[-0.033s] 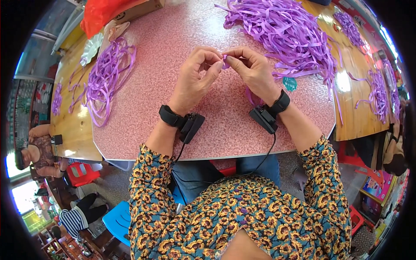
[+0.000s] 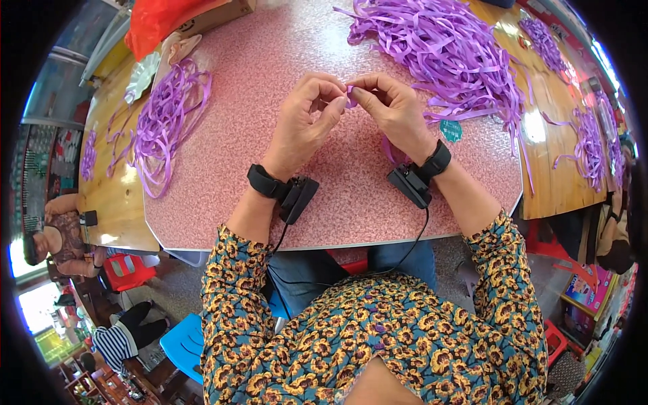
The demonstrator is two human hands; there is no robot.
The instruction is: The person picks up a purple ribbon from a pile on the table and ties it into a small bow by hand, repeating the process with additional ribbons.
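Between my two hands, above the middle of the table, is a purple ribbon (image 2: 351, 101). My left hand (image 2: 309, 121) pinches one part of it with thumb and forefinger. Close beside it, my right hand (image 2: 391, 111) is closed on the same ribbon, the thumb pressed to the fingers. A length of the ribbon shows below my right palm, near the wrist. The fingertips almost touch, and the small piece between them is mostly hidden. Both wrists wear black straps with small black boxes and a cable.
A large heap of purple ribbons (image 2: 439, 54) lies at the far right of the pink table (image 2: 270, 216), a smaller bunch (image 2: 165, 128) at the left. Near the heap is a green tag (image 2: 451, 130). A red bag (image 2: 162, 27) and a cardboard box (image 2: 216, 17) stand far left. People sit at both sides.
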